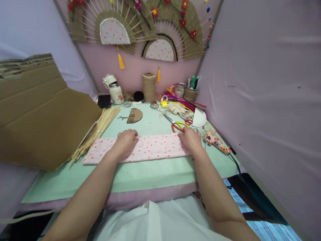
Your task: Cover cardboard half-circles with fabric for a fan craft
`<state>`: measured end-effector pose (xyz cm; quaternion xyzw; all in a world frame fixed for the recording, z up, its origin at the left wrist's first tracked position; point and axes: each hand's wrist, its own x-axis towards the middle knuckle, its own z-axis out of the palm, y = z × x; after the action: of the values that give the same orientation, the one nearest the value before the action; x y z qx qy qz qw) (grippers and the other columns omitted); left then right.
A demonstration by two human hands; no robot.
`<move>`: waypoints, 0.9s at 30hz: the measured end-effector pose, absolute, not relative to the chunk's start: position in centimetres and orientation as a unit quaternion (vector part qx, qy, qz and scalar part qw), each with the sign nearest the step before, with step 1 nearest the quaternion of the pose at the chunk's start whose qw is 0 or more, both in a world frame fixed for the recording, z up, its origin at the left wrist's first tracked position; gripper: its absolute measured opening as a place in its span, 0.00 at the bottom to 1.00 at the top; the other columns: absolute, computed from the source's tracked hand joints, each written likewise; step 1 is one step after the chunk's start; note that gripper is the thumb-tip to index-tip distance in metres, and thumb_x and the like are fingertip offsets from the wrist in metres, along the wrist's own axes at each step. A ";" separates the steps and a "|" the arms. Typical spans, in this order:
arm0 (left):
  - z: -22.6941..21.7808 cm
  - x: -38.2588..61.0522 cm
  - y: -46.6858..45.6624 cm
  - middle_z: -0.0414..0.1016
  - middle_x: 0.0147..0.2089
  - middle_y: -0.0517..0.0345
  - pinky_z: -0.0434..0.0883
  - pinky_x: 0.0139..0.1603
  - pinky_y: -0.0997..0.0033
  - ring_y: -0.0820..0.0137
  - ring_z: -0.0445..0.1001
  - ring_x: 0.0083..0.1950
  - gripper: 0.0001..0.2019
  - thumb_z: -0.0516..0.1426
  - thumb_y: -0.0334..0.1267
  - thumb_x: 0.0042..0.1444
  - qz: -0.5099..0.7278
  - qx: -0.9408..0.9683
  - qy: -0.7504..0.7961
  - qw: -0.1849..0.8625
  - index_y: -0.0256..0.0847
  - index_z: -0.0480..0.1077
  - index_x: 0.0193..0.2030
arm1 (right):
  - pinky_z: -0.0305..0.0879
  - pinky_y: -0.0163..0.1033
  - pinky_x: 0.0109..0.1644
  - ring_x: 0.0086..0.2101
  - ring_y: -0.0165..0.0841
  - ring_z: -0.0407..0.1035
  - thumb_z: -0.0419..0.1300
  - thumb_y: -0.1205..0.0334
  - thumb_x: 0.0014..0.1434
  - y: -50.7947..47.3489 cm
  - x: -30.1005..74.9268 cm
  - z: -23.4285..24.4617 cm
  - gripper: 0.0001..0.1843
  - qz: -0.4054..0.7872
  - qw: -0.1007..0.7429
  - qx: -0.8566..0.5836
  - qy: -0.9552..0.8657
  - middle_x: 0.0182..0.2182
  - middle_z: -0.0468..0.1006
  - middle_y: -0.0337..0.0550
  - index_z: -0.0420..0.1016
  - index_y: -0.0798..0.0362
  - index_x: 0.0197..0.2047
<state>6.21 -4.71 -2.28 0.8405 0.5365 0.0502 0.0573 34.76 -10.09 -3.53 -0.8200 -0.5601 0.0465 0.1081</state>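
A long folded strip of pink polka-dot cloth [157,147] lies across the table in front of me. My left hand [126,140] rests on it left of its middle, fingers curled and closed at the far edge. At the right end my right hand [191,138] is closed on the cloth's far corner. Just beyond the right hand lie scissors [180,127] with yellow and red handles. A cardboard half-disc [135,115] with a cut pattern sits beyond the left hand. Fingertips of both hands are partly hidden.
A large cardboard sheet [47,117] and a bundle of thin sticks [96,132] stand at the left. Along the back are a bottle [115,90], a twine spool [149,87] and a pen cup [191,93]. A flower-patterned glue gun [217,142] with a cord lies right.
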 end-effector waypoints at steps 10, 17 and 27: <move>-3.3 6.9 -4.2 0.74 0.47 0.43 0.62 0.49 0.54 0.54 0.69 0.50 0.14 0.46 0.38 0.62 0.038 0.832 0.551 0.049 0.39 0.71 0.41 | 0.60 0.39 0.41 0.43 0.40 0.71 0.54 0.61 0.63 -9.3 35.0 -4.0 0.10 0.036 0.100 -0.809 -0.579 0.45 0.75 0.53 0.72 0.55 0.44; -2.8 7.9 -4.7 0.74 0.46 0.42 0.62 0.50 0.54 0.54 0.70 0.50 0.13 0.43 0.37 0.64 0.054 0.833 0.549 0.033 0.38 0.67 0.44 | 0.59 0.40 0.44 0.46 0.41 0.69 0.53 0.64 0.63 -9.0 34.8 -3.7 0.09 -0.020 0.143 -0.807 -0.573 0.44 0.76 0.54 0.72 0.56 0.43; -0.4 4.1 -4.1 0.76 0.39 0.46 0.64 0.37 0.63 0.58 0.74 0.37 0.13 0.46 0.40 0.61 -0.062 0.824 0.559 0.066 0.41 0.68 0.46 | 0.59 0.37 0.39 0.40 0.40 0.72 0.54 0.63 0.61 -8.4 34.5 -3.4 0.12 0.086 0.157 -0.775 -0.606 0.40 0.78 0.50 0.71 0.55 0.47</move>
<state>4.11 -4.07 -0.38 0.8241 0.5592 -0.0617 0.0662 34.49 -8.38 -3.40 -0.7752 -0.6059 0.0863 0.1568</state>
